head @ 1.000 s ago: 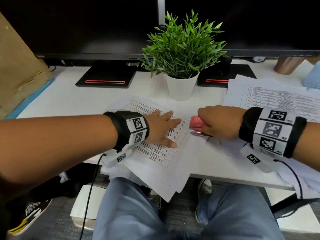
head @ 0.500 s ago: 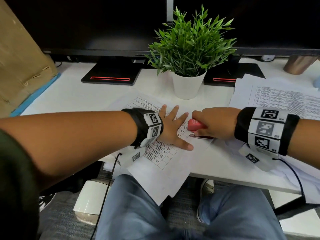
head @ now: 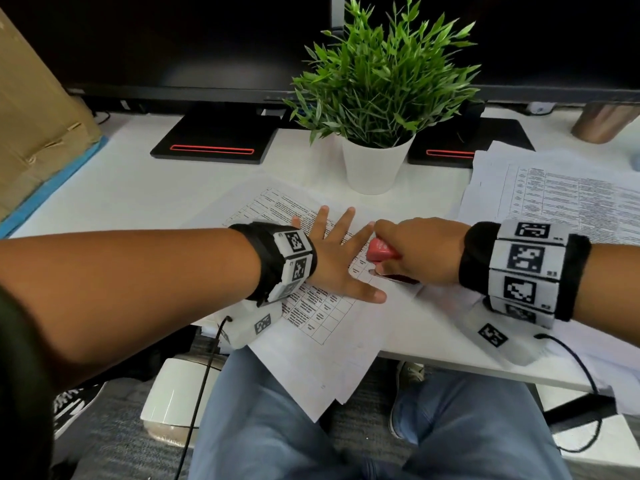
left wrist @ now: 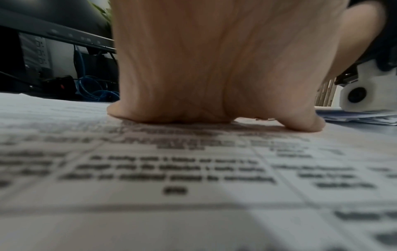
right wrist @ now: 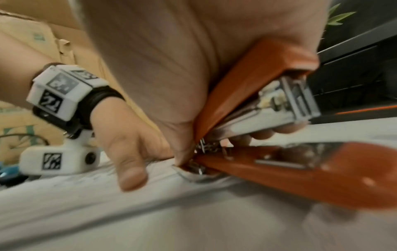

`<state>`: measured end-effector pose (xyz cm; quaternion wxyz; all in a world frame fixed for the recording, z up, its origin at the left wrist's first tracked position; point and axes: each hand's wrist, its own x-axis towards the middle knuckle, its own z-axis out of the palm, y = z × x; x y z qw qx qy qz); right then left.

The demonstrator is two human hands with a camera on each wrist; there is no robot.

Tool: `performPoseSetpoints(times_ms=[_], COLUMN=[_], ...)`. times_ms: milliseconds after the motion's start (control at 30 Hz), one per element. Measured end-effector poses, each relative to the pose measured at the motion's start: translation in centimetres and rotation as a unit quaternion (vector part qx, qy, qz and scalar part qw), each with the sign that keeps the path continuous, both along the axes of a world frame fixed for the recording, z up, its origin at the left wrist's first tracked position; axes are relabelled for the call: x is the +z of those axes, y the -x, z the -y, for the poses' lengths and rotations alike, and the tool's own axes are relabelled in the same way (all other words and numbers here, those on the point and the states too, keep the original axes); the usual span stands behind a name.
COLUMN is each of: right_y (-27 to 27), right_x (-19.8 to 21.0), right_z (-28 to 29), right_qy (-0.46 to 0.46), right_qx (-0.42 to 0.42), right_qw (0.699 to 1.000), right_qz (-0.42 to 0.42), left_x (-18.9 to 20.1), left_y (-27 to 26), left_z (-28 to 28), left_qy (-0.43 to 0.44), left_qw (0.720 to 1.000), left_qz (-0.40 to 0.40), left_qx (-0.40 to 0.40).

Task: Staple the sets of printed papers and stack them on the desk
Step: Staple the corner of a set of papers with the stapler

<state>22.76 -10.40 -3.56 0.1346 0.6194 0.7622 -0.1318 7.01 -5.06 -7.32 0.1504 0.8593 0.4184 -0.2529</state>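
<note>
Left hand (head: 334, 258) lies flat w/ fingers straight and spread on the set of white printed paper sheets with black tables (head: 311, 306), palm pressing it down; it holds nothing. From the left wrist view the heel of the palm and the thumb touch the top sheet, text below is blurred. Those sheets lie at the front edge of the white desk (head: 138, 192), turned at an angle, and the near corners hang over the edge above the person's knees in blue jeans (head: 263, 420).

Right hand (head: 420, 251) is curled around the small red stapler with metal inner parts (head: 381, 252) and grips it from above, just beside the left hand's index finger and thumb. In the right wrist view the stapler mouth stands apart, upper arm lifted, red base resting on paper at the sheets' right edge; if a corner is really between the two parts, cannot tell, pic is blurred.

Second pile of printed papers (head: 568, 199) lies at the desk's right side. Behind the hands stands a green leafy plant in a white pot (head: 375, 168), and two dark monitors (head: 194, 39) on black bases.
</note>
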Motion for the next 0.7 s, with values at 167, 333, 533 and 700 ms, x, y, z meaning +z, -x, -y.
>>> performPoseSetpoints(times_ms=[167, 333, 533, 700], right_y=[0.43, 0.42, 0.91, 1.26], right_x=[-0.19, -0.40, -0.33, -0.47], right_z=[-0.21, -0.39, -0.30, -0.05], right_qy=[-0.021, -0.004, -0.011, -0.026], right_qx=[0.019, -0.008, -0.013, -0.004], right_qw=[1.000, 0.999, 0.999, 0.999], right_qz=[-0.005, -0.034, -0.029, -0.032], left_x=[0.24, 0.74, 0.40, 0.10], left_y=[0.02, 0.17, 0.24, 0.15], left_z=[0.02, 0.03, -0.02, -0.09], left_qy=[0.004, 0.015, 0.009, 0.001], left_qw=[1.000, 1.000, 1.000, 1.000], left_qz=[-0.004, 0.005, -0.006, -0.001], left_qx=[-0.001, -0.005, -0.011, -0.010])
